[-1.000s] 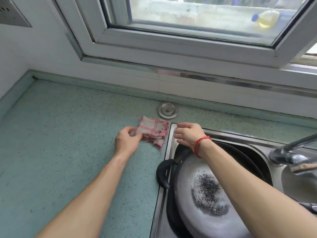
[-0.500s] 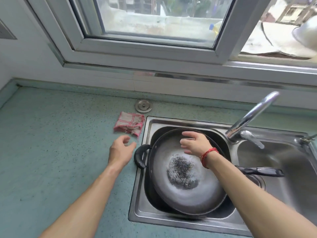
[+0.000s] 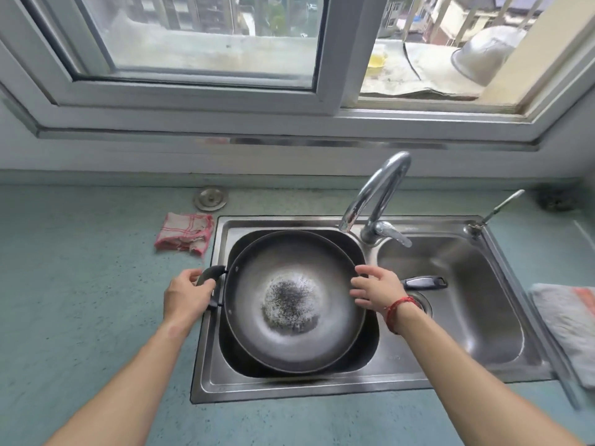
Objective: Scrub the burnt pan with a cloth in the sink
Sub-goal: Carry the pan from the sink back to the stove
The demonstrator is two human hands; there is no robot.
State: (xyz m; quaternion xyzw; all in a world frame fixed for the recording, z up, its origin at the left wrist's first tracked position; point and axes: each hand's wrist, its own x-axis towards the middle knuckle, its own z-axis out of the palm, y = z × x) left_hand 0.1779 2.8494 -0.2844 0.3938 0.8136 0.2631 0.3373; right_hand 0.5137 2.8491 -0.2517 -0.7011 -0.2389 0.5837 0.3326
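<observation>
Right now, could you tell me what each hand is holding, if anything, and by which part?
The left hand grips the round dark metal pan by its black side handle; the right hand holds its right rim.

We see a chrome tap (image 3: 376, 191), a round metal cap (image 3: 211, 198) on the green counter (image 3: 80, 300), a folded towel (image 3: 563, 323) at the right edge, a steel bowl (image 3: 483, 56) outside the window (image 3: 199, 104).
</observation>
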